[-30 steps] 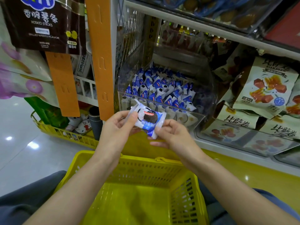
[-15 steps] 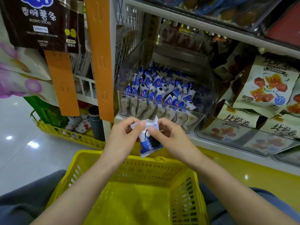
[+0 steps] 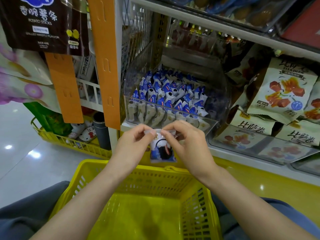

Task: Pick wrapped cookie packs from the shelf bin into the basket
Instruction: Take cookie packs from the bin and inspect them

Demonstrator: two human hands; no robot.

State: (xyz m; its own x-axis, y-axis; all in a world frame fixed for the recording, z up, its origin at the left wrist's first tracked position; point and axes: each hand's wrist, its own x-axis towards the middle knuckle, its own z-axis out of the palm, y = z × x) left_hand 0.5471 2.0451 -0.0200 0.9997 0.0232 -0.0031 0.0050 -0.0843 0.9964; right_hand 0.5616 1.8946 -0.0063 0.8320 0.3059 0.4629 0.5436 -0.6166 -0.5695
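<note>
The left hand [image 3: 133, 146] and right hand [image 3: 188, 144] pinch the top of the cookie pack [image 3: 161, 151], hanging long axis vertical.

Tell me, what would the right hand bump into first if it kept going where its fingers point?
Most likely the left hand, whose fingers pinch the same top edge of the cookie pack. The right hand points its fingers sideways at them, almost touching, though depth is hard to judge.
</note>
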